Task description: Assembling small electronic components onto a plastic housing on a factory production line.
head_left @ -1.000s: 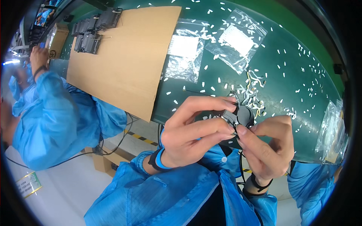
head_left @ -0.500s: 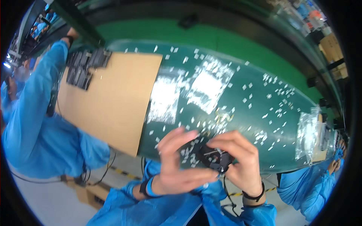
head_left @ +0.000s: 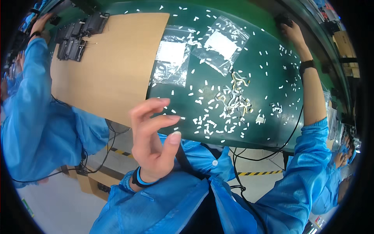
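Note:
My left hand (head_left: 154,136) is raised near the table's front edge, fingers curved and apart, holding nothing. My right arm stretches to the far right. There my right hand (head_left: 294,34) has its fingertips on a small black part (head_left: 283,19) over the far green strip; its exact kind is too small to make out. Below my hands' reach lie many small white pieces (head_left: 210,123) scattered over the green table (head_left: 179,105). Among them is a tangle of short cables (head_left: 235,99) with small connectors. Two clear zip bags (head_left: 171,52) lie farther back.
A brown cardboard sheet (head_left: 113,66) covers the table's left, with several black parts (head_left: 74,39) at its far corner. Another person's blue sleeve (head_left: 29,89) reaches past it. A black cable (head_left: 261,159) crosses the front right edge. Another worker is at the far right.
My right hand has left my left hand and reached to the far right with a black part. My left hand is now alone and holds nothing. The view has tilted downward.

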Tool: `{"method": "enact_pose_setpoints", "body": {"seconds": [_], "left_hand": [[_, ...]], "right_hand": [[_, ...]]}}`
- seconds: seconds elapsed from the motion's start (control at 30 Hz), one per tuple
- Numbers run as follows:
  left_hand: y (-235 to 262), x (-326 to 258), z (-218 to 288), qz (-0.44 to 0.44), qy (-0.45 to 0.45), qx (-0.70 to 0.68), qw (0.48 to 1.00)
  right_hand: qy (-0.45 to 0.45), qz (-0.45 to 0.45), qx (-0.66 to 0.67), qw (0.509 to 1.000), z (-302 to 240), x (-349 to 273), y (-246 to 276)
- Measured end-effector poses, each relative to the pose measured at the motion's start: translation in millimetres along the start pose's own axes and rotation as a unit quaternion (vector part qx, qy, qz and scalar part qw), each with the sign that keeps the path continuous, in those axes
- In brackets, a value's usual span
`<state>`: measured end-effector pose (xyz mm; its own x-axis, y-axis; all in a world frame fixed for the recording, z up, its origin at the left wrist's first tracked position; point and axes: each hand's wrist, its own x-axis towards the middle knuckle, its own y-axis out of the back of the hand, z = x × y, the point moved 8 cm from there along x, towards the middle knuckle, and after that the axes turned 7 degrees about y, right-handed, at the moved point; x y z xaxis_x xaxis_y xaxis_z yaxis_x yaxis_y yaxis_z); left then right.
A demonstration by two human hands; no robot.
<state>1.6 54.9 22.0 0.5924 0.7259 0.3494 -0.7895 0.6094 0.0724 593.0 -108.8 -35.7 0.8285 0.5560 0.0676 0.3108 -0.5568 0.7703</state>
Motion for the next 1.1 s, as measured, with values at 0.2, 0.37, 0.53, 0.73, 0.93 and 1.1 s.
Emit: {"method": "enact_pose_setpoints", "body": {"seconds": [0.2,0.37,0.53,0.73,0.93,1.1], "left_hand": [[-8,-1,-18,-0.044,0.061,0.01,0.997],[-34,13,-20,-0.096,0.039,-0.01,0.995],[-54,25,-26,-0.146,0.041,-0.014,0.988],[-79,21,-27,-0.2,0.055,0.048,0.977],[-97,19,-28,-0.225,0.123,0.007,0.967],[-105,17,-28,-0.256,0.185,-0.088,0.945]], "right_hand": [[0.212,0.13,-0.119,0.961,-103,-100,3],[0.219,-0.24,-0.018,0.946,-190,-285,-77],[0.195,-0.144,-0.012,0.97,-195,-330,-95],[0.117,-0.125,0.055,0.984,-201,-332,-90],[0.047,-0.114,0.293,0.948,-203,-336,-92],[0.037,-0.076,0.344,0.935,-218,-341,-87]]}}
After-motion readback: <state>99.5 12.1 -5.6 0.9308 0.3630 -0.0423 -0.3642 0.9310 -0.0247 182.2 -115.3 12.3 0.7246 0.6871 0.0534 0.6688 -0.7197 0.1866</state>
